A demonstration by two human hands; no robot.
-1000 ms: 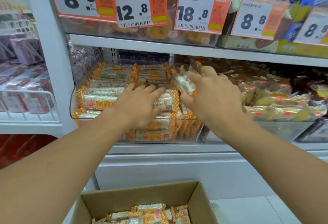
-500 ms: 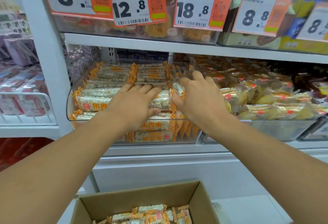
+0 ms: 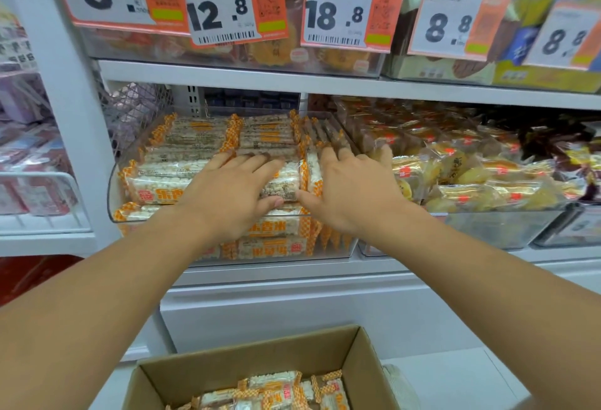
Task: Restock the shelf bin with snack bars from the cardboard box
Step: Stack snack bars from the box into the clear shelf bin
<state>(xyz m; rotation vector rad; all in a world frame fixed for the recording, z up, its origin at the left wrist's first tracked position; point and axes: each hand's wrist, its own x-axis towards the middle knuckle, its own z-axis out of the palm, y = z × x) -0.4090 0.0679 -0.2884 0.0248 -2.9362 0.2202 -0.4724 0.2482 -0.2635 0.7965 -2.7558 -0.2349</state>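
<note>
Price tags (image 3: 224,6) hang across the frame's top; a neighbouring bin of yellow cakes (image 3: 471,178) sits at right. Both the left hand (image 3: 227,195) and right hand (image 3: 351,191) lie flat, fingers straight, pressing snack bars (image 3: 201,136) in the clear shelf bin (image 3: 112,188) at centre. The cardboard box (image 3: 195,367) sits bottom centre.

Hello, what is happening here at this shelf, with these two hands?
A person is restocking a clear shelf bin with snack bars. The left hand lies flat on the top bars, and the right hand presses bars standing at the bin's right side. The cardboard box below holds more bars.

Price tags (image 3: 224,6): 8.8; 12.8; 18.8; 8.8; 8.8
</note>
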